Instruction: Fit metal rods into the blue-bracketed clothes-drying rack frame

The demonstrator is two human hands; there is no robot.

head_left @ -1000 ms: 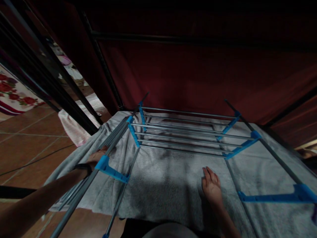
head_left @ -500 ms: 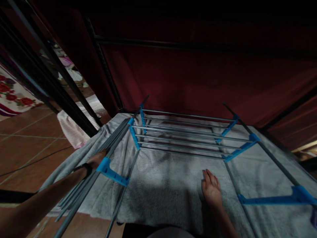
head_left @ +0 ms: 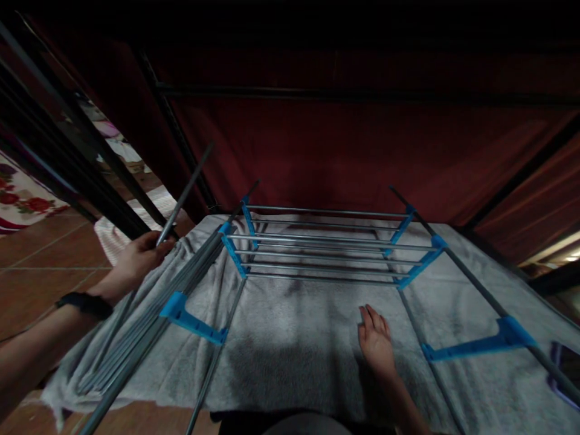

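Observation:
My left hand (head_left: 138,260) is closed around a grey metal rod (head_left: 189,186), which tilts upward and away above the blanket. Just right of that hand, a bundle of loose grey rods (head_left: 149,335) lies along the left side pole of a partly assembled rod rack (head_left: 317,278). The rack has crossbars fitted between blue plastic brackets at its far end. Nearer me, a left blue bracket (head_left: 194,324) and a right blue bracket (head_left: 475,348) carry no crossbars. My right hand (head_left: 376,341) rests on the grey blanket (head_left: 290,338), fingers extended, holding nothing.
A dark red curtain (head_left: 344,157) hangs behind a dark metal frame (head_left: 272,92) past the rack. Dark upright poles and a pale striped cloth (head_left: 109,241) are on the left over the tiled floor (head_left: 58,260). A phone-like dark object (head_left: 566,368) lies at the right edge.
My left hand has lifted one rod from the bundle and moved up and left with it. My right hand stays on the blanket. The view has shifted slightly.

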